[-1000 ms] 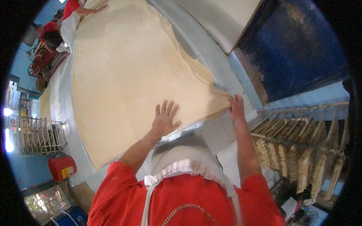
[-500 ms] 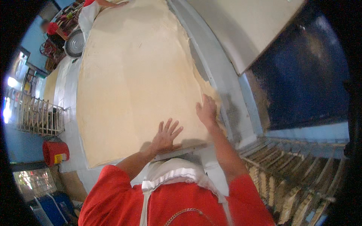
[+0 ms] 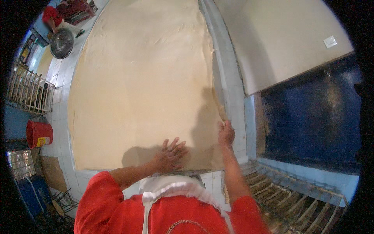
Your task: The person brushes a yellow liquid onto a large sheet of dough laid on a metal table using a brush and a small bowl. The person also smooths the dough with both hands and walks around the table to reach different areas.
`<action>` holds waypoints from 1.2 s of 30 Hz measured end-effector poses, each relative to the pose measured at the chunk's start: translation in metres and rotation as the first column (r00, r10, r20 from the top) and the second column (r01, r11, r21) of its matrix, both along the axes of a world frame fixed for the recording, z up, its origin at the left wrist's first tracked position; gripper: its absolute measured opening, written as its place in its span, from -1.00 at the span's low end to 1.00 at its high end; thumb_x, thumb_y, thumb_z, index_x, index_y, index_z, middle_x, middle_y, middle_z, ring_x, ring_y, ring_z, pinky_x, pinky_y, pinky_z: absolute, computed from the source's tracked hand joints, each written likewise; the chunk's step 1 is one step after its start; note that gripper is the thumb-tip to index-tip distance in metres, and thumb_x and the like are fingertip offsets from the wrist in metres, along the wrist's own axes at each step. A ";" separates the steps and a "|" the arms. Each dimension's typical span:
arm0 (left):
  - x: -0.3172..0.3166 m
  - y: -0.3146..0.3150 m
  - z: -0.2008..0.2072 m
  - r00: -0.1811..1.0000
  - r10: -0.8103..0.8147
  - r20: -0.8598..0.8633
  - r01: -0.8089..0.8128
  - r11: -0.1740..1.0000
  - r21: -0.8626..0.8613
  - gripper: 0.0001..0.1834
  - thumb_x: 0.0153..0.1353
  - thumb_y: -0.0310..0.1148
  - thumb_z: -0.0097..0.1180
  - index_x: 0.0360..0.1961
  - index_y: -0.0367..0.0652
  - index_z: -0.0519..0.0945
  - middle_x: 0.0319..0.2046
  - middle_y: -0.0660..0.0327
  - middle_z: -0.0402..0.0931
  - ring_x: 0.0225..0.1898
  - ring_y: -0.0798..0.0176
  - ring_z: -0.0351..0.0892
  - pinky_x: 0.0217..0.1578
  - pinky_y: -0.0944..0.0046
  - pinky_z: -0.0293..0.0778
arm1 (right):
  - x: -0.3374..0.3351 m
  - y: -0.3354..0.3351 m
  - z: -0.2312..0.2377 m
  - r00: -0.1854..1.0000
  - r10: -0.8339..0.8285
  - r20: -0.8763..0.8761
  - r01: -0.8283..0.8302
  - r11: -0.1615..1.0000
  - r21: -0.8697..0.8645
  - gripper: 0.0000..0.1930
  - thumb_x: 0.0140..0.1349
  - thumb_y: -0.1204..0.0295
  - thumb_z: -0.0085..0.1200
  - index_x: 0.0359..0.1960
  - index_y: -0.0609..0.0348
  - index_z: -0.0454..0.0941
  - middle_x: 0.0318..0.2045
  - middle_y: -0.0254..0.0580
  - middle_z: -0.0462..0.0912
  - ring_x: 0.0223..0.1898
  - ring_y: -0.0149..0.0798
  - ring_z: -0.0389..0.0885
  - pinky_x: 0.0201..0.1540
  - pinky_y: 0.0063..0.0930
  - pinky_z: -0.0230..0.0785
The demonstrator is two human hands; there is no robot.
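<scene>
A broad, thin sheet of pale dough [image 3: 140, 85] covers the table, with slight wrinkles towards its far end. My left hand [image 3: 170, 155] lies on its near edge, palm down, with the fingers spread. At the right side, my right hand [image 3: 226, 133] is closed on the dough's edge. A narrow strip of that edge [image 3: 219, 106] stretches taut from my fingers towards the far end. The fingertips' exact hold is partly hidden.
A pale wall [image 3: 288, 39] and dark blue panel [image 3: 311, 113] stand to the right, above a slatted rack [image 3: 296, 199]. At the left are a red bucket [image 3: 39, 134], a white railing [image 3: 31, 89] and a round metal pan [image 3: 61, 43] near a person in red [image 3: 51, 16].
My right hand has moved nearer and to the right, drawing the dough edge into a taut strip. My left hand stays flat. The other person's hand at the sheet's far end has left view.
</scene>
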State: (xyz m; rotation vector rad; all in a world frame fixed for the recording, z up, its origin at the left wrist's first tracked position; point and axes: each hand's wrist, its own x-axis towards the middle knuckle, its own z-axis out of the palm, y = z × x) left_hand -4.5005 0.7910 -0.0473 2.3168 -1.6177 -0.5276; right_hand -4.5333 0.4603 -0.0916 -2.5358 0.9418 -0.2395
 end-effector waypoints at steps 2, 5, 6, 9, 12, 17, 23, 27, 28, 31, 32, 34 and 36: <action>0.010 -0.022 0.001 0.993 0.097 0.060 -0.093 0.993 -0.068 -0.08 0.19 0.25 0.13 0.46 0.00 0.24 0.52 0.04 -0.03 0.55 -0.17 -0.19 0.39 -0.45 -0.15 | 0.011 -0.008 0.002 0.994 0.111 0.008 -0.111 0.993 -0.047 -0.55 0.30 0.16 0.19 0.07 0.19 0.44 -0.04 0.19 0.60 -0.01 0.24 0.56 -0.01 0.12 0.39; 0.018 -0.055 -0.003 0.983 0.181 0.042 -0.179 0.983 -0.046 -0.06 0.18 0.26 0.13 0.47 -0.02 0.22 0.52 0.04 -0.02 0.55 -0.17 -0.18 0.41 -0.44 -0.16 | 0.053 -0.006 0.002 0.968 0.244 0.066 -0.230 0.958 -0.169 -0.47 0.26 0.14 0.22 0.14 0.20 0.42 0.09 0.19 0.52 0.16 0.22 0.44 0.15 0.11 0.30; 0.018 -0.062 -0.004 0.984 0.180 0.000 -0.179 0.981 -0.080 -0.05 0.18 0.27 0.14 0.47 -0.02 0.22 0.52 0.04 -0.02 0.55 -0.17 -0.17 0.41 -0.43 -0.16 | 0.078 -0.006 0.002 0.961 0.262 0.091 -0.238 0.946 -0.220 -0.45 0.24 0.14 0.24 0.15 0.21 0.43 0.12 0.19 0.50 0.19 0.21 0.41 0.19 0.12 0.26; 0.015 -0.070 -0.007 0.983 0.174 0.051 -0.177 0.982 0.060 -0.06 0.19 0.27 0.12 0.48 0.00 0.19 0.52 0.05 -0.01 0.55 -0.17 -0.17 0.41 -0.43 -0.13 | 0.139 0.001 0.000 0.982 0.189 0.023 -0.177 0.953 -0.247 -0.42 0.17 0.14 0.29 0.13 0.24 0.46 0.11 0.16 0.50 0.16 0.19 0.42 0.22 0.14 0.23; 0.012 -0.066 -0.006 0.978 0.204 0.035 -0.203 0.979 -0.026 -0.06 0.21 0.26 0.09 0.50 0.03 0.14 0.53 0.05 -0.06 0.55 -0.17 -0.21 0.41 -0.44 -0.15 | 0.172 0.004 0.000 0.997 0.071 -0.038 -0.073 0.996 -0.057 -0.46 0.14 0.17 0.31 0.06 0.25 0.49 0.02 0.12 0.55 0.09 0.19 0.48 0.20 0.13 0.24; 0.015 -0.066 -0.004 0.976 0.216 0.035 -0.214 0.976 -0.036 -0.08 0.21 0.26 0.09 0.49 0.05 0.16 0.53 0.06 -0.05 0.55 -0.17 -0.20 0.41 -0.45 -0.14 | 0.181 0.006 -0.003 0.995 0.098 0.031 -0.096 0.993 -0.072 -0.57 0.16 0.24 0.28 -0.05 0.26 0.50 -0.11 0.10 0.62 0.03 0.17 0.54 0.15 0.05 0.30; 0.012 -0.064 -0.009 0.976 0.220 -0.009 -0.220 0.974 -0.051 -0.09 0.23 0.26 0.08 0.50 0.07 0.14 0.53 0.05 -0.04 0.55 -0.19 -0.16 0.38 -0.50 -0.14 | 0.199 0.014 0.002 0.988 -0.098 0.117 0.070 0.972 0.225 -0.65 0.23 0.29 0.20 -0.08 0.29 0.50 -0.10 0.19 0.62 0.00 0.25 0.58 0.13 0.02 0.38; 0.024 -0.071 -0.009 0.961 0.268 -0.072 -0.269 0.963 0.002 -0.11 0.27 0.25 0.04 0.51 0.08 0.12 0.53 0.03 -0.07 0.55 -0.19 -0.19 0.37 -0.53 -0.15 | 0.215 0.012 0.002 0.989 -0.113 0.095 0.085 0.964 0.252 -0.59 0.30 0.14 0.15 -0.11 0.29 0.50 -0.09 0.27 0.65 -0.03 0.30 0.61 0.05 0.02 0.44; 0.037 -0.077 -0.011 0.933 0.360 -0.025 -0.361 0.928 -0.094 -0.13 0.29 0.23 0.04 0.50 0.06 0.13 0.52 0.02 -0.03 0.54 -0.21 -0.17 0.37 -0.51 -0.14 | 0.217 0.007 0.002 0.990 -0.103 0.096 0.080 0.974 0.210 -0.57 0.32 0.09 0.14 -0.12 0.28 0.49 -0.11 0.27 0.66 -0.06 0.33 0.62 0.02 0.02 0.47; 0.096 -0.104 -0.020 0.772 0.628 0.098 -0.598 0.769 -0.225 -0.13 0.33 0.22 -0.01 0.51 0.00 0.10 0.52 -0.03 -0.04 0.54 -0.25 -0.18 0.36 -0.54 -0.18 | 0.215 -0.009 0.005 0.997 0.069 0.018 -0.067 0.993 -0.100 -0.53 0.33 0.02 0.12 -0.14 0.27 0.53 -0.13 0.26 0.67 -0.07 0.31 0.63 -0.04 0.03 0.47; 0.110 -0.112 -0.021 0.806 0.588 0.075 -0.567 0.801 -0.193 -0.13 0.32 0.23 -0.01 0.51 -0.01 0.11 0.52 -0.03 -0.05 0.54 -0.26 -0.18 0.36 -0.54 -0.18 | 0.210 -0.023 0.010 0.995 0.081 0.063 -0.076 0.994 -0.084 -0.52 0.32 0.01 0.12 -0.14 0.27 0.54 -0.14 0.26 0.67 -0.08 0.31 0.63 -0.04 0.05 0.46; 0.128 -0.123 -0.023 0.839 0.535 0.096 -0.503 0.831 -0.237 -0.12 0.32 0.24 -0.02 0.50 -0.03 0.12 0.52 -0.04 -0.05 0.54 -0.26 -0.18 0.36 -0.53 -0.19 | 0.201 -0.057 0.024 0.993 0.092 0.070 -0.092 0.996 -0.007 -0.51 0.32 -0.01 0.11 -0.13 0.27 0.57 -0.16 0.27 0.67 -0.09 0.30 0.63 -0.05 0.09 0.43; 0.134 -0.127 -0.024 0.843 0.530 0.094 -0.505 0.839 -0.205 -0.12 0.31 0.26 -0.03 0.50 -0.03 0.14 0.52 -0.03 -0.05 0.54 -0.26 -0.20 0.37 -0.52 -0.20 | 0.200 -0.067 0.024 0.997 0.071 -0.010 -0.070 0.994 0.083 -0.50 0.32 -0.02 0.11 -0.07 0.23 0.55 -0.10 0.25 0.65 -0.03 0.27 0.60 -0.02 0.07 0.40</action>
